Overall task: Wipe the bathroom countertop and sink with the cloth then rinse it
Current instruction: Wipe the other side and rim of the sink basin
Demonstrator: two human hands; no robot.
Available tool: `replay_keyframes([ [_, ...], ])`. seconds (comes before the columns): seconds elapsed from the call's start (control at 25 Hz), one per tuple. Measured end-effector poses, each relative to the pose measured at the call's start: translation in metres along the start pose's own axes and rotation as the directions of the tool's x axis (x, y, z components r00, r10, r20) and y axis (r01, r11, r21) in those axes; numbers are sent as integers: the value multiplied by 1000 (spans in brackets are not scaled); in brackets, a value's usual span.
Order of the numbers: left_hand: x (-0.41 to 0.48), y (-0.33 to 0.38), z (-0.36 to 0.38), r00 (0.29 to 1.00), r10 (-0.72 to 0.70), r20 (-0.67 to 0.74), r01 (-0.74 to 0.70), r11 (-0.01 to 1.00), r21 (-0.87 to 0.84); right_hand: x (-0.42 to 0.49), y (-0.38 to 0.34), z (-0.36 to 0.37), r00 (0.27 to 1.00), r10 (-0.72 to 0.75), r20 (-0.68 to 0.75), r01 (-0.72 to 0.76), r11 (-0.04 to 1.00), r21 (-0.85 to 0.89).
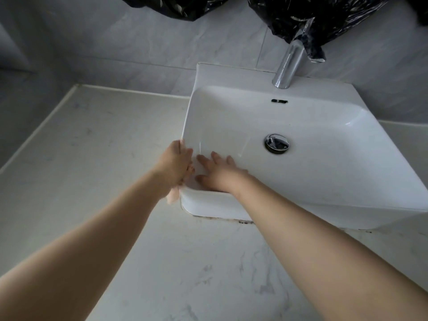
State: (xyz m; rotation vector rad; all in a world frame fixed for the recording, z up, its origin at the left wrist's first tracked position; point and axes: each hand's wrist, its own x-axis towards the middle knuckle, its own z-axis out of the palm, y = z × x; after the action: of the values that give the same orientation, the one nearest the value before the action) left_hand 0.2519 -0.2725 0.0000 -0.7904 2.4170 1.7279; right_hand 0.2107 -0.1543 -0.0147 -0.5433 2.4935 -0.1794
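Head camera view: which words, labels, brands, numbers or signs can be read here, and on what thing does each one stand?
None: no text can be read in this view.
The sink, the faucet, the drain plug, the countertop and the black plastic sheet show no print.
The cloth held by the left hand is blurred; no tag shows.

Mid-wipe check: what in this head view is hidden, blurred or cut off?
- The cloth: head view, mostly under the left hand; only a pink edge shows beside the sink rim.
- Left hand's grip: head view, motion blur; whether fingers curl round the cloth is unclear.
- Top of the faucet: head view, covered by the black plastic bag.
- The countertop right of the sink: head view, cut off by the frame edge.
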Motion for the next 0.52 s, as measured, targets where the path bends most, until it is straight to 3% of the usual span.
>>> replay_keyframes([
  [0.08,-21,-14,-3,998,10,68,-13,999,44,4,3,2,1000,-3,4,3,1000,26],
  [0.16,-21,-11,-4,997,-3,80,6,1000,-29,3,2,2,1000,-6,-1,6,1000,25],
  [0.36,53,33,3,999,0,-46,1,1000,5,0,1,1,1000,3,7,-4,999,42],
  [0.52,23,18,4,1000,-6,-1,6,999,45,0,2,0,1000,-1,-5,2,998,67],
])
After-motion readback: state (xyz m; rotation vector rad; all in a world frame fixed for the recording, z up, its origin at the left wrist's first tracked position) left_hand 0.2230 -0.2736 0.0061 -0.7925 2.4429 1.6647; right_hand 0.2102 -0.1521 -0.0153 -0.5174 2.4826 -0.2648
